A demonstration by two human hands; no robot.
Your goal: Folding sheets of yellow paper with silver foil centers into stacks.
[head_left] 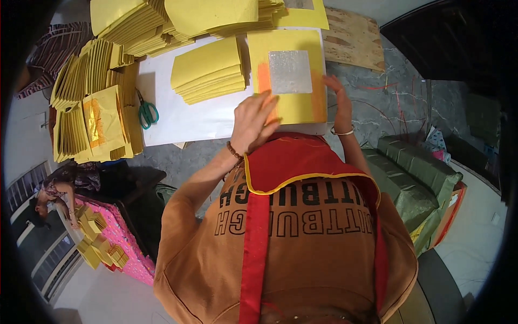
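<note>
In front of me lies a stack of yellow paper sheets [293, 42]; the top one bears a silver foil square [291, 73] flanked by orange-tinted bands. My left hand [252, 122] rests over the lower left edge of these sheets, its fingers stretched out and apart. Beside the right edge, my right hand [341, 105] stands upright with extended fingers, holding nothing. Left of the sheets sits a fanned pile of yellow paper [208, 70] on the white tabletop [159, 116].
Green-handled scissors [147, 112] lie at the table's left, near folded yellow paper bundles [100, 59]. More yellow stacks [221, 13] line the far edge. Green wrapped packages [404, 178] stand at right. Another person [56, 189] works at a pink-covered table [121, 227].
</note>
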